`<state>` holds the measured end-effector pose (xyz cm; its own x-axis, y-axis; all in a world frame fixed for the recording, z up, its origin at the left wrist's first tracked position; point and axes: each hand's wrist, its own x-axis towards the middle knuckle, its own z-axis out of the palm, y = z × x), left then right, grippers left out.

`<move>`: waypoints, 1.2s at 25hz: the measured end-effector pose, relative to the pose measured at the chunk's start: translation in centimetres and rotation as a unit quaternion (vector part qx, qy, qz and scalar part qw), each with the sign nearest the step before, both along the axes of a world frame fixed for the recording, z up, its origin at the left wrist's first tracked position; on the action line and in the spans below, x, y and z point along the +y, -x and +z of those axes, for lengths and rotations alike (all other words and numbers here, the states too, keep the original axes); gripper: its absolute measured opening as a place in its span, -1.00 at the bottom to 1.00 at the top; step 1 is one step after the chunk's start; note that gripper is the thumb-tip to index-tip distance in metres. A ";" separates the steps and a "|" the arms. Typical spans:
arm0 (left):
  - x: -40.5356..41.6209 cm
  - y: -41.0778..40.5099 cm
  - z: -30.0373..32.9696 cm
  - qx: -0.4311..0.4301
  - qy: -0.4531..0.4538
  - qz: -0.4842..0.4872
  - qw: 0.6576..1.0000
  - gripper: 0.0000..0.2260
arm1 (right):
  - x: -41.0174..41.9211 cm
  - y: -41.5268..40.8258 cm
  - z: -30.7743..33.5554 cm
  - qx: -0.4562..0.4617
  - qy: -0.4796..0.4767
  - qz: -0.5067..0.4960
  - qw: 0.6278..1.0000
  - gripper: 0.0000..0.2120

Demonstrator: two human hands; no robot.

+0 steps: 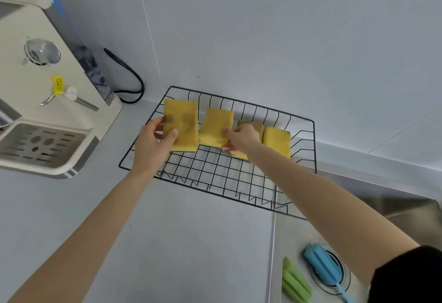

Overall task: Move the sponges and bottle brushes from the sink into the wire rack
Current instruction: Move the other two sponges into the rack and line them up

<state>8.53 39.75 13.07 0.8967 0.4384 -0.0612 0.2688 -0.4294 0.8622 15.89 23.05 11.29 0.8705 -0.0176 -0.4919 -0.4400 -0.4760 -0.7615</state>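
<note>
Four yellow sponges stand in the rack [308, 135] on the counter [191, 231]. Left hand [153, 144] grips the leftmost sponge [181, 120], thumb on its face. Right hand [241, 138] pinches the second sponge [215, 125]. Blue brush [321, 264] and green brush [295, 281] lie in the sink [394, 202].

Both bare arms are reaching forward, elbows nearly straight, forearms converging. Left hand [153, 143] is sitting palm-in, thumb lying across the front of a sponge [180, 125], fingers curling behind its left edge. Right hand [240, 138], just beside the left, is pinching a second sponge [215, 126] between thumb and fingertips, wrist angling inward; dark sleeve at its upper arm.
</note>
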 end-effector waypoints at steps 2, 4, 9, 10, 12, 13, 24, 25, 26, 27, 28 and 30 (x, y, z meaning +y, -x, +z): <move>0.0 -0.2 -0.3 0.000 0.005 0.001 1.000 -0.61 | 0.4 0.0 -0.3 -0.010 0.068 0.039 0.997 -0.82; 0.1 -0.3 -0.7 -0.003 0.008 -0.003 1.000 -0.61 | 0.6 0.2 -0.3 -0.044 0.184 0.111 0.976 -0.79; 0.2 -0.4 -1.3 0.003 0.014 -0.006 1.000 -0.62 | 0.7 0.8 -0.3 -0.180 0.298 0.192 0.918 -0.64; 0.2 -0.5 -1.4 0.004 0.017 -0.006 1.000 -0.62 | 0.6 0.9 -0.5 -0.212 0.316 0.232 0.895 -0.59; 0.4 -0.6 -1.6 0.006 0.019 -0.007 1.000 -0.62 | 0.7 1.0 -1.4 -0.257 0.356 0.322 0.839 -0.42; 0.4 -0.7 -1.8 0.008 0.019 -0.008 1.000 -0.62 | 0.8 1.1 -2.0 -0.262 0.372 0.358 0.815 -0.33; -0.4 -3.3 -2.7 0.054 -0.104 -0.066 0.991 -0.59 | -0.7 0.5 -5.1 -0.282 0.394 0.351 0.801 -0.31; -0.6 -3.8 -2.8 0.064 -0.121 -0.073 0.988 -0.58 | -0.8 0.6 -5.3 -0.281 0.382 0.346 0.810 -0.30; -0.8 -4.3 -3.0 0.074 -0.132 -0.079 0.985 -0.58 | -0.8 0.6 -5.6 -0.282 0.373 0.341 0.815 -0.30; -0.9 -4.8 -3.2 0.085 -0.137 -0.083 0.983 -0.57 | -0.9 0.5 -5.8 -0.285 0.367 0.340 0.818 -0.30; -1.0 -5.3 -3.4 0.096 -0.139 -0.087 0.982 -0.57 | -1.1 0.4 -5.9 -0.287 0.361 0.342 0.819 -0.30; -1.2 -6.0 -4.0 0.117 -0.138 -0.094 0.979 -0.57 | -1.4 0.2 -6.0 -0.293 0.356 0.352 0.815 -0.31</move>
<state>14.55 38.59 9.11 0.9392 0.2947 -0.1764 0.3377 -0.6981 0.6313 15.72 21.64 5.29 0.8703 0.4874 -0.0715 0.4718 -0.8664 -0.1635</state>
